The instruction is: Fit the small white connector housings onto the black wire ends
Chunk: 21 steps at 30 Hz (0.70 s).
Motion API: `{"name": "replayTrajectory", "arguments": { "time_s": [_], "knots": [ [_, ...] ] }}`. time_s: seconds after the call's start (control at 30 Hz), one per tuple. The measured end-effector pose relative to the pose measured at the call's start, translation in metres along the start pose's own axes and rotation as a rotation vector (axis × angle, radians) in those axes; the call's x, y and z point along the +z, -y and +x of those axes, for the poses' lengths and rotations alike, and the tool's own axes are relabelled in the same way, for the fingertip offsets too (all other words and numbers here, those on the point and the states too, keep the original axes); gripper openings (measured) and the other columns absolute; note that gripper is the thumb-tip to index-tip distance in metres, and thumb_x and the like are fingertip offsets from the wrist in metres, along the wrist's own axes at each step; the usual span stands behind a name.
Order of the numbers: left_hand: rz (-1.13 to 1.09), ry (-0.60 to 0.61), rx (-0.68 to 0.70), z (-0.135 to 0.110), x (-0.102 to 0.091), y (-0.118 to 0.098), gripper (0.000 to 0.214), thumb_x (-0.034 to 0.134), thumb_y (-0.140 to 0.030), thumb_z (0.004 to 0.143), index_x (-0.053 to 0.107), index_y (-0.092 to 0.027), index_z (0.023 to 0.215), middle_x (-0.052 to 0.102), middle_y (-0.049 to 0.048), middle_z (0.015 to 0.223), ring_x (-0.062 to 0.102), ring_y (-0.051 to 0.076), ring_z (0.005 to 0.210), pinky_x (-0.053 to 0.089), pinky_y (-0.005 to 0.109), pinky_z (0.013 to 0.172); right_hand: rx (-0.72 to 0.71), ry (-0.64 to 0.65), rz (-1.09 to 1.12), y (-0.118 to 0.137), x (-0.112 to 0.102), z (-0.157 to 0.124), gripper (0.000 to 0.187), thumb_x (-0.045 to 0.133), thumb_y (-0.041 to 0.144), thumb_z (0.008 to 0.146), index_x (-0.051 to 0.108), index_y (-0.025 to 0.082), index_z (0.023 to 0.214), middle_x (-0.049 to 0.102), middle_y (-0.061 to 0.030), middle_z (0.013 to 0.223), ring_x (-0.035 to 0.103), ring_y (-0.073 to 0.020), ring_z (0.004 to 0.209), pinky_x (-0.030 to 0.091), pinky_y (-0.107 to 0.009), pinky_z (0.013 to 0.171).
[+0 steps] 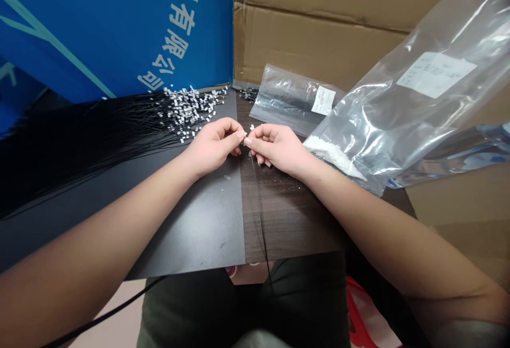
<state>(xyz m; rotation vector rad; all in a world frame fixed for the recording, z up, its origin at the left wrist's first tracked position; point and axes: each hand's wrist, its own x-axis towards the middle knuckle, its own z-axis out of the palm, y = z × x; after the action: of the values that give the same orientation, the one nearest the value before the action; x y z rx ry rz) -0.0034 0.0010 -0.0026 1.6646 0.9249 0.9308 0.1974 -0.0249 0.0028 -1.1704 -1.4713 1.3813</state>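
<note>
My left hand [213,146] and my right hand [277,151] meet fingertip to fingertip above the seam between a black sheet [191,226] and a dark wood tabletop [292,220]. Between them they pinch the end of a thin black wire [257,215], which hangs down past the table edge. Whatever sits at its tip is hidden by my fingers. Left of my hands lies a mass of black wires [99,141], their ends fitted with small white terminals [191,111]. A loose white piece [252,127] lies just beyond my fingertips.
A small plastic bag of black wires [292,98] lies behind my right hand. A large clear bag [398,109] holding small white parts [330,154] lies to the right. A blue printed board [111,29] and cardboard [319,29] stand behind the table.
</note>
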Motion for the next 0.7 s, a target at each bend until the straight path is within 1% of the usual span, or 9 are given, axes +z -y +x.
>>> {"name": "replayTrajectory", "arguments": {
  "time_s": [0.17, 0.43, 0.7],
  "knots": [
    [0.009, 0.005, 0.010, -0.0002, -0.0001, -0.0006, 0.028, 0.079, -0.042, 0.093, 0.065, -0.018, 0.088, 0.067, 0.0010, 0.073, 0.062, 0.013, 0.065, 0.051, 0.027, 0.065, -0.024, 0.013, 0.006, -0.0008, -0.0002, 0.0001, 0.022, 0.084, 0.024, 0.097, 0.067, 0.016, 0.085, 0.068, 0.0032, 0.069, 0.058, -0.0060, 0.051, 0.042, -0.017, 0.043],
    [0.006, 0.002, 0.007, 0.0000, 0.0000, 0.0000, 0.033, 0.081, -0.048, 0.092, 0.066, -0.019, 0.088, 0.068, 0.0014, 0.072, 0.062, 0.014, 0.065, 0.052, 0.027, 0.065, -0.026, 0.012, 0.002, 0.0008, -0.0004, -0.0006, 0.022, 0.084, 0.023, 0.096, 0.067, 0.016, 0.085, 0.067, 0.0037, 0.068, 0.058, -0.0058, 0.050, 0.042, -0.016, 0.044],
    [-0.008, 0.011, 0.004, -0.0002, -0.0001, -0.0014, 0.030, 0.080, -0.045, 0.092, 0.066, -0.019, 0.087, 0.068, 0.0017, 0.073, 0.063, 0.014, 0.066, 0.052, 0.027, 0.066, -0.019, -0.010, -0.028, 0.0017, 0.0010, -0.0016, 0.021, 0.082, 0.020, 0.098, 0.066, 0.016, 0.085, 0.066, 0.0041, 0.068, 0.058, -0.0057, 0.050, 0.042, -0.016, 0.043]
  ]
}}
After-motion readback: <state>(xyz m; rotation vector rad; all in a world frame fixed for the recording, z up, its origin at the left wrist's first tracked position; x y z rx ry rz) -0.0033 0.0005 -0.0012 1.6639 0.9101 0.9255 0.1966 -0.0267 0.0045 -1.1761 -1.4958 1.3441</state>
